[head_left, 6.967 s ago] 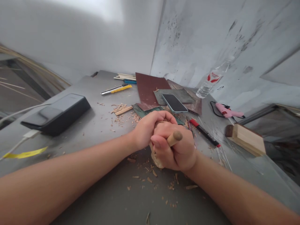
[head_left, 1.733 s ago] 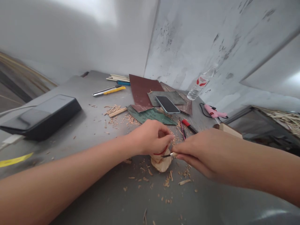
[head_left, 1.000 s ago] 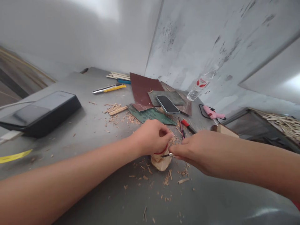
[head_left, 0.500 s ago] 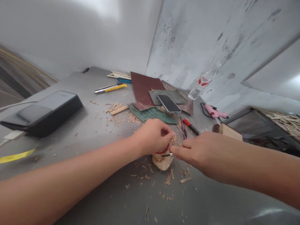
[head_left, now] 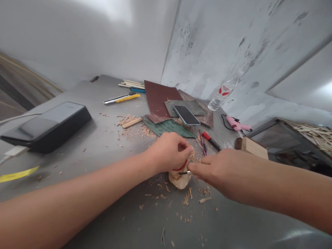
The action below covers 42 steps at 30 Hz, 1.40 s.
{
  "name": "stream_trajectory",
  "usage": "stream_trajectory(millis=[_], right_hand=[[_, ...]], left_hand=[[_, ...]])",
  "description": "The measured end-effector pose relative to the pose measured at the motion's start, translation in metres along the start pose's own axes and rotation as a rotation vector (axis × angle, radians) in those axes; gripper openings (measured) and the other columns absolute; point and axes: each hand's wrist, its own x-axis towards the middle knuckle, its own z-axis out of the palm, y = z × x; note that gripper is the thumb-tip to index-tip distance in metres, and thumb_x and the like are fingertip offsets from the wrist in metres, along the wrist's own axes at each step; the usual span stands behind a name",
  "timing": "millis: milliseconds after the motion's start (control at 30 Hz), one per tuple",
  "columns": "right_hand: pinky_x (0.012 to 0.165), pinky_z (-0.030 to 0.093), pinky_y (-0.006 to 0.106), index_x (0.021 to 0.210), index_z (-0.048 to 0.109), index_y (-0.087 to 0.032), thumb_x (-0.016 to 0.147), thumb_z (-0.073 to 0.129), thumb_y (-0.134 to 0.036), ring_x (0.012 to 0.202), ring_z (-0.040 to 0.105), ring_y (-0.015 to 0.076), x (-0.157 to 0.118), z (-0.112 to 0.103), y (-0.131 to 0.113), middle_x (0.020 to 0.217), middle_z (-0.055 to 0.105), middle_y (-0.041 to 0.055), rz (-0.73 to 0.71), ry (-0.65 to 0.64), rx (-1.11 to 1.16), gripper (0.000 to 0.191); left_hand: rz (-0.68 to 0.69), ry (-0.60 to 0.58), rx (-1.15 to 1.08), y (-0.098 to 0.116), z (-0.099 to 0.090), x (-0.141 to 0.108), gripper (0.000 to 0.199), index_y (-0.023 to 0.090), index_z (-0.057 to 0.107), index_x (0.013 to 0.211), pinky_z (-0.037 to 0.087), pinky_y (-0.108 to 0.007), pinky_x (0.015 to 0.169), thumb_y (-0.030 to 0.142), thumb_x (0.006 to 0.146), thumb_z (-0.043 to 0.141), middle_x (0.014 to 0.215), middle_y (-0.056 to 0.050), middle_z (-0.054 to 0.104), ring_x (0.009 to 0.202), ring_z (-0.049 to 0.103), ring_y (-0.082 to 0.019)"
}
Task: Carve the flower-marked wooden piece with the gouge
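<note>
A pale carved wood piece (head_left: 179, 180) with a red line drawn on it stands on the grey table (head_left: 109, 145). My left hand (head_left: 168, 152) is closed over its top and holds it down. My right hand (head_left: 220, 171) comes in from the right and pinches a small carving tool (head_left: 185, 172), whose thin dark blade touches the wood just under the red line. Most of the tool's handle is hidden inside my right hand. Wood chips (head_left: 186, 199) lie scattered around the piece.
A phone (head_left: 186, 115) lies on sandpaper sheets (head_left: 160, 98) behind my hands. Red markers (head_left: 210, 140), a wood block (head_left: 252, 148), a pink glue gun (head_left: 237, 123) and a water bottle (head_left: 223, 92) stand right. A black box (head_left: 49, 124) and a yellow utility knife (head_left: 121, 99) lie left.
Seven seconds ago both hands were clasped over the wood with a wooden handle sticking up. Since then my right hand has drawn out to the right, its blade staying against the wood.
</note>
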Motion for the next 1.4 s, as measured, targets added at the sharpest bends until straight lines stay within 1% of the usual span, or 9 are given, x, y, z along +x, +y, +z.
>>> stream_trajectory(millis=[100, 200, 300, 467, 767, 900, 1067, 1300, 1400], right_hand=[[0.051, 0.011, 0.033, 0.117, 0.069, -0.021, 0.078, 0.057, -0.001, 0.051, 0.045, 0.015, 0.0, 0.0, -0.003, 0.08, 0.072, 0.0039, -0.07, -0.039, -0.092, 0.045], [0.05, 0.018, 0.029, 0.089, 0.064, -0.023, 0.095, 0.053, -0.019, 0.05, 0.04, 0.0125, 0.004, -0.009, -0.007, 0.068, 0.062, -0.0006, 0.122, -0.156, 0.179, 0.014], [0.051, 0.024, 0.027, 0.073, 0.051, -0.02, 0.104, 0.045, -0.034, 0.052, 0.038, 0.011, 0.008, -0.019, -0.008, 0.061, 0.048, -0.0035, 0.232, -0.251, 0.444, 0.034], [0.051, 0.026, 0.026, 0.069, 0.04, -0.02, 0.104, 0.047, -0.034, 0.054, 0.031, 0.01, 0.012, -0.022, 0.005, 0.06, 0.033, -0.0062, 0.14, -0.337, 0.665, 0.038], [0.057, 0.027, 0.026, 0.085, 0.068, -0.017, 0.103, 0.05, -0.02, 0.056, 0.041, 0.0102, 0.023, -0.025, 0.021, 0.069, 0.06, -0.0019, -0.145, -0.195, 0.335, 0.026], [0.055, 0.02, 0.029, 0.082, 0.072, -0.017, 0.1, 0.058, -0.021, 0.055, 0.028, 0.0111, 0.03, -0.031, 0.015, 0.069, 0.061, -0.0008, -0.147, -0.187, 0.103, 0.024], [0.05, 0.021, 0.029, 0.076, 0.068, -0.018, 0.101, 0.053, -0.026, 0.049, 0.032, 0.0103, 0.025, -0.034, -0.001, 0.064, 0.058, -0.0002, 0.084, -0.247, 0.146, 0.031], [0.046, 0.029, 0.026, 0.069, 0.057, -0.02, 0.102, 0.05, -0.043, 0.048, 0.037, 0.0107, 0.016, -0.028, -0.007, 0.055, 0.045, -0.0039, 0.373, -0.431, 0.65, 0.04], [0.048, 0.034, 0.025, 0.076, 0.064, -0.019, 0.102, 0.049, -0.045, 0.052, 0.044, 0.0104, 0.016, -0.027, -0.008, 0.064, 0.057, -0.0016, 0.447, -0.453, 0.77, 0.04]], left_hand=[[0.002, -0.007, -0.029, -0.001, 0.001, 0.0, 0.032, 0.018, 0.072, 0.066, 0.034, -0.028, 0.056, 0.036, 0.089, 0.057, 0.059, -0.001, 0.067, 0.059, 0.055, -0.013], [0.013, 0.008, -0.022, -0.003, 0.002, 0.001, 0.032, 0.017, 0.072, 0.067, 0.035, -0.028, 0.057, 0.036, 0.088, 0.059, 0.06, -0.001, 0.067, 0.06, 0.054, -0.013], [0.038, 0.023, 0.007, -0.004, 0.002, 0.002, 0.033, 0.017, 0.075, 0.069, 0.033, -0.029, 0.057, 0.039, 0.089, 0.059, 0.059, -0.001, 0.065, 0.06, 0.05, -0.013], [0.021, 0.019, 0.027, -0.004, 0.002, 0.0, 0.033, 0.018, 0.076, 0.071, 0.033, -0.03, 0.056, 0.039, 0.089, 0.058, 0.06, -0.002, 0.065, 0.06, 0.051, -0.014], [-0.028, -0.027, 0.026, 0.003, -0.004, 0.001, 0.03, 0.019, 0.078, 0.074, 0.034, -0.03, 0.058, 0.038, 0.089, 0.059, 0.067, -0.005, 0.073, 0.064, 0.059, -0.017], [-0.048, -0.032, 0.003, 0.004, -0.005, -0.001, 0.031, 0.019, 0.076, 0.072, 0.035, -0.03, 0.059, 0.04, 0.088, 0.059, 0.064, -0.003, 0.071, 0.064, 0.057, -0.016], [-0.025, -0.021, 0.0, 0.001, -0.003, 0.0, 0.031, 0.019, 0.077, 0.073, 0.035, -0.03, 0.059, 0.038, 0.089, 0.059, 0.067, -0.004, 0.072, 0.064, 0.057, -0.016], [0.005, -0.014, 0.008, -0.003, 0.002, 0.003, 0.034, 0.019, 0.077, 0.073, 0.034, -0.031, 0.058, 0.041, 0.09, 0.057, 0.065, -0.003, 0.072, 0.062, 0.055, -0.015], [0.015, -0.013, 0.009, -0.004, 0.001, 0.003, 0.035, 0.018, 0.073, 0.07, 0.034, -0.031, 0.058, 0.041, 0.091, 0.056, 0.063, -0.002, 0.069, 0.061, 0.053, -0.014]])
